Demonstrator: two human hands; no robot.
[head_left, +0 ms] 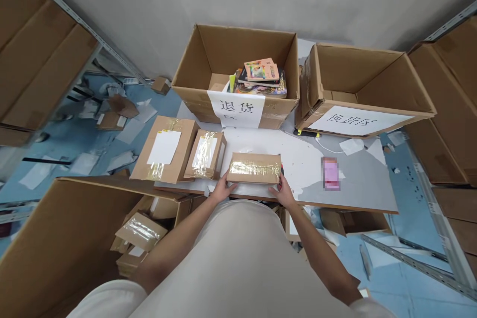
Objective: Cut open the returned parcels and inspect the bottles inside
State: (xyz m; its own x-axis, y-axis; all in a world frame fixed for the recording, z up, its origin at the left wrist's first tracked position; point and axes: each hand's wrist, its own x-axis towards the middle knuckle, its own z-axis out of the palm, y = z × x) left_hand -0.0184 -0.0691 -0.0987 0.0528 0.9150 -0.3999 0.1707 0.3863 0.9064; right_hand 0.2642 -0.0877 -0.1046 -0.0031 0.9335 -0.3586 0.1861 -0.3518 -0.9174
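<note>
A small brown cardboard box (pixel 254 169), with shiny clear tape along its top, is between my hands at the front edge of the white table (pixel 298 159). My left hand (pixel 222 189) grips its left end, fingers against the side. At the opposite end, my right hand (pixel 283 192) holds the lower right corner. Something small and red (pixel 282 170) shows just behind my right fingers, mostly hidden. To the left stand a taped box with a white label (pixel 204 154) and a larger labelled box (pixel 164 149).
Behind are two open cartons with paper signs: one holding books (pixel 201 104), another (pixel 372 54) to its right. A blurred pink item (pixel 331 174) lies at right, a yellow-black tool (pixel 307 133) behind it. A big carton of parcels (pixel 74 198) stands lower left. Papers litter the blue floor.
</note>
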